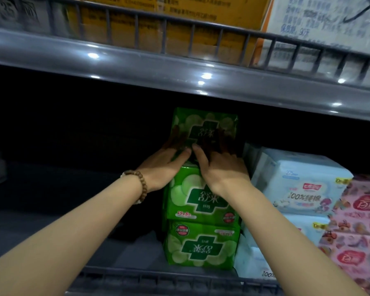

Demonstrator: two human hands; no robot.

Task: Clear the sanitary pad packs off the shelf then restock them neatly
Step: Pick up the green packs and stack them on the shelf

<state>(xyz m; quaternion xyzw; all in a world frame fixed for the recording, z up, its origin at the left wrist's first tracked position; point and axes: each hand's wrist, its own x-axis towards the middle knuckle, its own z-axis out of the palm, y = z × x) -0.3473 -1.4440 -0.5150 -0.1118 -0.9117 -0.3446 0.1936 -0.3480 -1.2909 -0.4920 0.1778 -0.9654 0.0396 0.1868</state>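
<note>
Three green sanitary pad packs stand stacked on the shelf [158, 278]: a bottom pack [201, 244], a middle pack [199, 197] and a top pack [205, 122] further back in shadow. My left hand [167, 161], with a bead bracelet on its wrist, lies flat against the top pack's front, fingers straight and spread. My right hand [220, 165] presses the same face beside it. Both thumbs meet at the pack's lower edge.
Light blue pad packs [303, 189] are stacked right of the green ones, pink patterned packs [361, 221] further right. The shelf's left part [73, 189] is dark. The upper shelf's edge [137, 67] hangs close overhead, bearing a cardboard box [158, 28] and a white box [329, 18].
</note>
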